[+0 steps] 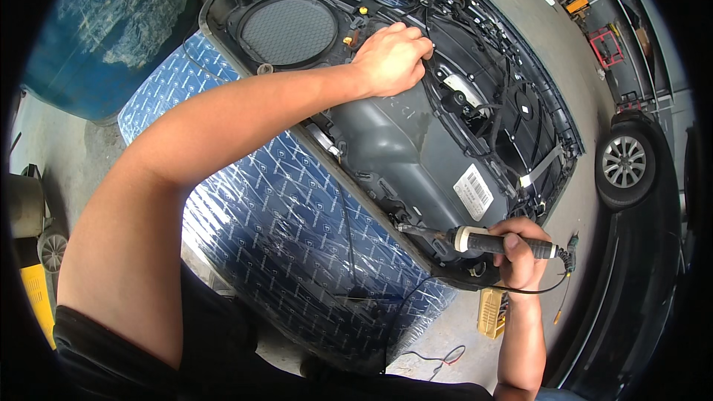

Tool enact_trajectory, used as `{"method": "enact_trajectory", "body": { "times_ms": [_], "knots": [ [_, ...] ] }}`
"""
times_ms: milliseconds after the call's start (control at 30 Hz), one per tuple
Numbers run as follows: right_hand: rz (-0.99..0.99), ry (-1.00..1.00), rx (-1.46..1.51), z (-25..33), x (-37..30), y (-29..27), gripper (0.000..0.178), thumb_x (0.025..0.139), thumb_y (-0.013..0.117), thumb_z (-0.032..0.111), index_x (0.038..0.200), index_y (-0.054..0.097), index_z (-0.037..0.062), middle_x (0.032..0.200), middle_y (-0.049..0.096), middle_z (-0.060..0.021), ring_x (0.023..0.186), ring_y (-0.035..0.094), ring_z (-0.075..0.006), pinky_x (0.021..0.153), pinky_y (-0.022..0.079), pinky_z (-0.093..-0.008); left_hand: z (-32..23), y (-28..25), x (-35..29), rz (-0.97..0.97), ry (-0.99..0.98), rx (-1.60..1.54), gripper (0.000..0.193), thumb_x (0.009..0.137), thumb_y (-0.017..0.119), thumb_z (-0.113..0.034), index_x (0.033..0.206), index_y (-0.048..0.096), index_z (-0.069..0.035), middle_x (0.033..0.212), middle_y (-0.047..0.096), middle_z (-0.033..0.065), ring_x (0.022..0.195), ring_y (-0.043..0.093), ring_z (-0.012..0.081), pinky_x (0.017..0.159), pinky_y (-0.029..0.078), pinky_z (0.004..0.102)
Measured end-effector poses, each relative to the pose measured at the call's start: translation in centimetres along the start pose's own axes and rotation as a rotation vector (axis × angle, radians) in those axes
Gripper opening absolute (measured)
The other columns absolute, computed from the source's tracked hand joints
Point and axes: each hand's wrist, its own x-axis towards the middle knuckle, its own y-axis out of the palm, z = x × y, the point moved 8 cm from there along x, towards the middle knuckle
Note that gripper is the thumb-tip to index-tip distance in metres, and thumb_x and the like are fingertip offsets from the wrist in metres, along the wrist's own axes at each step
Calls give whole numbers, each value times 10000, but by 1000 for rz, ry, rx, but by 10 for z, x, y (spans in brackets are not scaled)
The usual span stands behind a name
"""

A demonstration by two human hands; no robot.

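A black car door panel (423,137) lies with its inner side up, its round speaker grille (288,31) at the far left. My left hand (394,59) is closed over the edge of the smooth grey plastic section, its fingertips partly hidden. A soldering iron (483,242) with a black and cream handle is in my right hand (523,256), fingers wrapped round it. Its metal tip points left, over the panel's near edge; whether it touches is hard to tell. A white label (473,191) sits on the grey plastic just beyond the iron.
Under the panel is a support wrapped in blue printed film (297,208). The iron's black cord (520,291) loops below my right wrist. A yellow box (491,312) stands on the floor. A blue barrel (104,37) is at the left, a dark car (631,252) at the right.
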Motion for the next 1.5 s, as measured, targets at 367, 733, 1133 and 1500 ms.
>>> {"method": "enact_trajectory", "body": {
  "times_ms": [367, 733, 1133, 1500],
  "knots": [
    [8, 15, -37, 3, 5, 7, 295, 795, 597, 214, 872, 708, -48, 703, 658, -93, 518, 546, -110, 512, 422, -256, -1, 0, -2, -36, 16, -6, 196, 839, 575, -96, 1006, 664, -46, 964, 622, 107, 996, 576, 311, 930, 479, 420],
    [12, 23, -2, -1, 8, 6, 293, 798, 594, 211, 876, 702, -50, 719, 655, -94, 529, 542, -109, 511, 415, -256, 0, 0, -2, -11, 11, -11, 190, 840, 585, -126, 988, 682, -58, 1008, 641, 117, 1017, 578, 320, 938, 486, 426],
    [11, 16, 41, -14, -4, -10, 307, 806, 587, 224, 886, 698, -52, 751, 669, -108, 542, 539, -111, 535, 427, -257, -3, -5, -2, -89, 54, -9, 173, 825, 594, -92, 979, 661, -53, 930, 620, 100, 944, 583, 316, 873, 491, 428],
    [41, 24, 107, -25, -3, -14, 295, 823, 581, 216, 897, 710, -40, 718, 657, -88, 543, 534, -101, 521, 422, -256, 2, 2, -1, -35, 50, 13, 187, 831, 599, -110, 1002, 653, -59, 956, 629, 94, 1002, 589, 307, 910, 488, 423]
  ]
}}
